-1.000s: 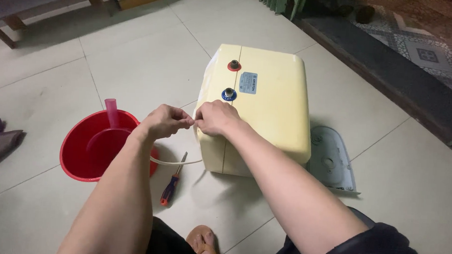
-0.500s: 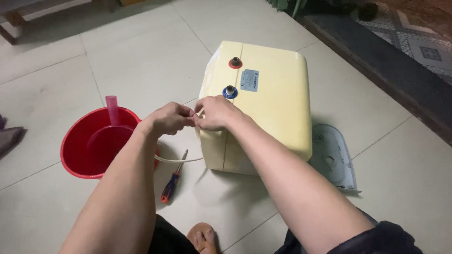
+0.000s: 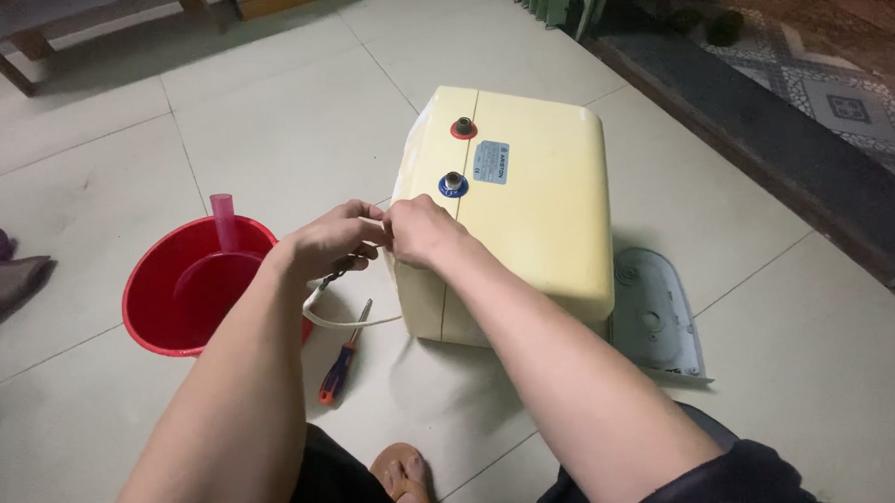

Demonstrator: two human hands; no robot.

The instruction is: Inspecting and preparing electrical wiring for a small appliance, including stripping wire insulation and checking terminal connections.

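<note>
I count one cream heater (image 3: 528, 215) lying on the tiled floor (image 3: 274, 117), the biggest thing in front of me, with two pipe stubs on its upper face: one ringed red (image 3: 463, 127), one ringed blue (image 3: 453, 182). Next in size is one red bucket (image 3: 158, 311) to my left, with one pink scoop (image 3: 222, 224) standing in it. One grey cover plate (image 3: 659, 313) lies flat just beside the heater on my right. One dark cloth (image 3: 0, 276) sits at the far left edge. One white cord (image 3: 341, 317) loops down from the heater's near left corner to the floor. One screwdriver (image 3: 343, 359) with a red and blue handle lies on the tiles between bucket and heater, under that cord. My two arms reach forward and meet at the heater's near left corner. My left hand (image 3: 334, 240) is curled with fingers pinched together on something small at that edge; I cannot tell what. My right hand (image 3: 423, 231) is knuckles up, fingers folded against the same spot, touching the left; whether it grips anything I cannot tell.
</note>
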